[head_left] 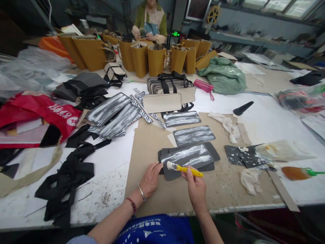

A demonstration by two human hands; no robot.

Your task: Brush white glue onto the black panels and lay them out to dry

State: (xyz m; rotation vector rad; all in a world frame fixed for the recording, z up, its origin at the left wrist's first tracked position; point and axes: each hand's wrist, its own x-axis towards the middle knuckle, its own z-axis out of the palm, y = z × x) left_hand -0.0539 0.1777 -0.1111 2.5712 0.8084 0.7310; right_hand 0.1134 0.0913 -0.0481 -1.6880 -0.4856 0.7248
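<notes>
My right hand [196, 190] is closed round the yellow handle of a brush [189, 170]. White paste covers the bristles, which touch the left part of a dark grey panel with rounded corners [189, 156]. White streaks run along that panel's upper part; its lower left corner is bare. Under it, more dark panels [212, 151] lie in a loose stack. At the stack's left end my left hand [150, 179] grips the panel's edge with its fingertips drawn together. Two more streaked panels lie beyond, one nearer [194, 135] and one farther [182, 118].
Larger streaked panels [109, 110] and black straps [73, 169] lie to the left. Behind are bundled beige panels [162, 102] and mustard-coloured bags [141, 61], with a co-worker [151, 20] beyond. On the right are a paste-spotted bag [284, 150] and an amber bottle [296, 173].
</notes>
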